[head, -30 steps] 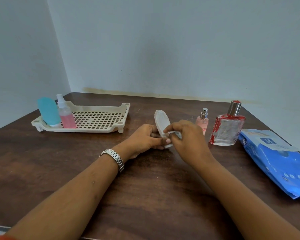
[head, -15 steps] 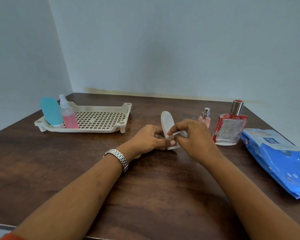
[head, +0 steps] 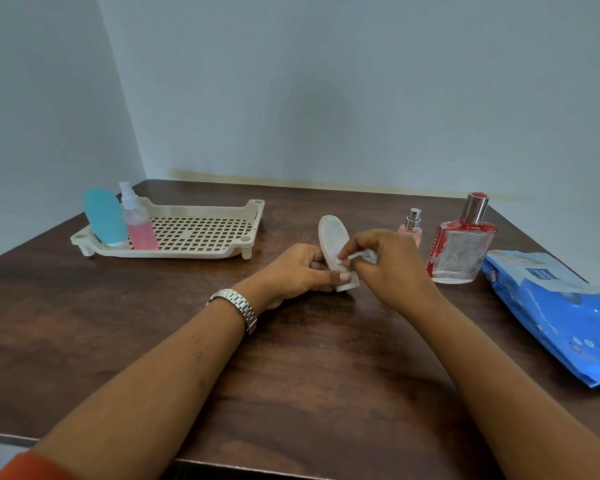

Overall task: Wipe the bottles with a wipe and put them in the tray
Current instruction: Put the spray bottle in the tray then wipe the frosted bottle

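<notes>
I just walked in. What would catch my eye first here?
First, the two hands in the middle: the left hand holds a white bottle while the right hand pinches a wipe beside it. Then the cream tray at far left, with a blue bottle and a pink spray bottle standing at its left end, and the red perfume bottle next to a blue pack of wipes on the right.

White bottle point(head: 331, 242): pale flat oval, tilted, cap end down; left hand point(head: 291, 271) grips its lower part.
Wipe point(head: 364, 255): small white wad, pinched in right hand point(head: 388, 265), at the white bottle's right side.
Tray point(head: 253, 216): cream, perforated floor, far left.
Blue bottle point(head: 104, 216): upright, tray's left end.
Pink spray bottle point(head: 137, 220): upright in tray, just beside blue bottle.
Small pink bottle point(head: 411, 226): silver sprayer, upright behind right hand.
Red glass bottle point(head: 461, 251): squarish, silver cap, upright, right of small pink bottle.
</notes>
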